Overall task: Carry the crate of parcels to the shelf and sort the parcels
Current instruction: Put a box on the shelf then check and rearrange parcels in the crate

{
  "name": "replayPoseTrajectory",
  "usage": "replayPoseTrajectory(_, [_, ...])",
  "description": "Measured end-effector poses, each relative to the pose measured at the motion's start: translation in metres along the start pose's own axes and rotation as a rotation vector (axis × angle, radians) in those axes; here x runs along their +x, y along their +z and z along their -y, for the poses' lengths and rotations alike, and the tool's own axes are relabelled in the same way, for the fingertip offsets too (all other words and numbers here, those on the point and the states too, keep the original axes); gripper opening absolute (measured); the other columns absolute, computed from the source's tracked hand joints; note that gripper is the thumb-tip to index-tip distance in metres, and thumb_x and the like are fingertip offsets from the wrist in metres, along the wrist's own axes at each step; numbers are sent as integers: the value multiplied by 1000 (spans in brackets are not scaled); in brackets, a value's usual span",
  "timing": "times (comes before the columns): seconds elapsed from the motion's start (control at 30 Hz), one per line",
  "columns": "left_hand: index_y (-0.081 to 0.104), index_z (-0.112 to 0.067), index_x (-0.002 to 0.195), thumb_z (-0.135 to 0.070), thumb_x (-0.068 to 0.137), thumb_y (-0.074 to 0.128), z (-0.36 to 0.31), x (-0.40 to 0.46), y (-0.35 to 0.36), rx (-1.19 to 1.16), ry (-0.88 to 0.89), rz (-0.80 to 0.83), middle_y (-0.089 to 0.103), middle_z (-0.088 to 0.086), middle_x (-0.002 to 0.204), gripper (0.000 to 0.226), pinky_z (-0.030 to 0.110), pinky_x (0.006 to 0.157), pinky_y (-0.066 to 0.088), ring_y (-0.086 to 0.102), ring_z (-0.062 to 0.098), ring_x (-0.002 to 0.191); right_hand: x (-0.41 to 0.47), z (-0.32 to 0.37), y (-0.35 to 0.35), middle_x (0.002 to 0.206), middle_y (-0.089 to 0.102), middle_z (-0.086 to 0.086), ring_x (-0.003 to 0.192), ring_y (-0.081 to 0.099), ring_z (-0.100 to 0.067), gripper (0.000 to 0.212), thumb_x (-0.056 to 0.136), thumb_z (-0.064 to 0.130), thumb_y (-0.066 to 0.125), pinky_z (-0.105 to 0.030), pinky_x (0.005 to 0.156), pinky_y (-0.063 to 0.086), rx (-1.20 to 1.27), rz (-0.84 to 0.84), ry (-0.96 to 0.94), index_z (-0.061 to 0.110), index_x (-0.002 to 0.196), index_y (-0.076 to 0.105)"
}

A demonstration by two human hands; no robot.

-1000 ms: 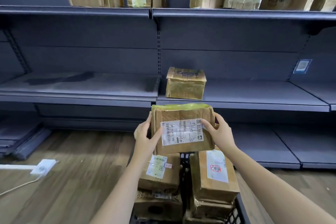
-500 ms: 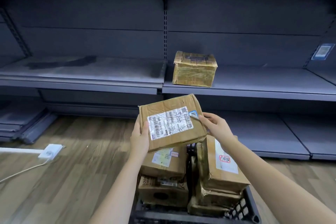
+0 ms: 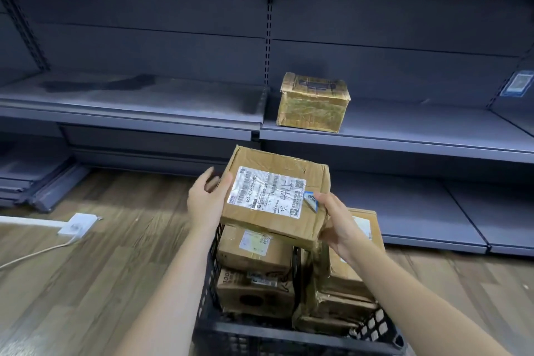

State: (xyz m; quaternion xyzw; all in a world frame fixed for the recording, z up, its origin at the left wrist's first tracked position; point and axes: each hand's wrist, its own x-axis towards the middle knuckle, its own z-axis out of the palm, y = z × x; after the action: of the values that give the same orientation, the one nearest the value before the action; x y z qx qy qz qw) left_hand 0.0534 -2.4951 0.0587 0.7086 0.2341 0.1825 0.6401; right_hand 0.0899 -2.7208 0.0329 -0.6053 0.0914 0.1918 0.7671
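The crate (image 3: 289, 338) stands on the floor before the shelf (image 3: 404, 141), so carrying looks done. 1 parcel (image 3: 313, 102) sits near the shelf's left front corner. Left hand (image 3: 206, 201) and right hand (image 3: 336, 221) clasp a box (image 3: 276, 195) by its sides above the crate; several parcels inside remain unsorted.

Both bare forearms reach forward and slightly inward from the bottom of the view, elbows low. The left hand (image 3: 206, 202) is raised with its palm turned to the right, thumb lying across the top and fingers curled behind, out of sight. The right hand (image 3: 336, 222) sits a little lower and nearer, palm turned left, thumb on top and fingers wrapped underneath.
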Motion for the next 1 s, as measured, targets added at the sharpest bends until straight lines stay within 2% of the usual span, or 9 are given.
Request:
replayPoseTrajectory(0.1, [18,-31,150,-47,77,71,1,-8,10,-182,-242,59,37,2,150,91,52,105,39,42,27,133,2,-19,6,142,49,-1,113,62,-25,86,69,39,73,-51,87,54,229,-78,-39,33,140,25])
replayPoseTrajectory(0.2, [28,-43,143,-47,77,70,5,-17,23,-291,-304,322,55,0,136,78,48,92,51,57,25,118,-13,-29,19,138,52,1,115,59,-29,82,88,21,62,-64,94,44,335,18,-97,47,145,8])
replayPoseTrajectory(0.33, [46,-45,131,-31,88,63,4,-16,29,-272,-187,348,68,-5,114,48,36,76,56,66,14,99,-30,-39,19,129,59,1,114,60,-28,75,83,19,69,-58,94,48,170,57,-136,48,136,24])
replayPoseTrajectory(0.47, [39,-49,135,-31,86,64,7,-11,23,-221,-164,362,66,-7,119,58,43,89,55,65,15,105,-31,-41,17,125,62,3,114,61,-28,75,83,21,69,-50,89,54,103,32,-149,44,138,24])
replayPoseTrajectory(0.63, [13,-29,152,-32,88,64,3,-2,0,86,-14,190,39,-4,148,83,37,107,36,42,14,131,-18,-40,10,124,61,-2,94,65,-25,71,89,26,59,-40,68,58,35,-4,-62,48,143,18])
replayPoseTrajectory(0.7, [27,-26,149,-38,87,63,11,6,-17,276,3,177,42,-3,146,73,36,106,37,41,18,135,-15,-43,5,118,65,2,83,66,-20,62,89,33,55,-33,60,55,-84,5,-11,52,140,26])
replayPoseTrajectory(0.77, [55,-25,130,-42,88,60,24,9,-29,510,50,287,61,-6,124,46,28,86,46,56,18,119,-11,-46,1,120,66,5,92,69,-20,56,89,39,55,-36,69,57,-175,-10,37,54,138,32])
replayPoseTrajectory(0.83, [63,-20,119,-46,87,58,37,10,-36,700,64,355,68,-4,111,41,25,68,46,63,17,100,-7,-50,2,128,62,5,104,65,-21,53,89,46,54,-41,84,56,-224,-31,91,48,139,36])
replayPoseTrajectory(1.0, [58,-19,128,-53,86,55,55,14,-41,748,26,365,64,-2,124,54,35,83,54,62,20,107,-12,-55,14,123,64,3,107,63,-19,43,91,41,54,-45,101,48,-258,-23,134,31,133,47])
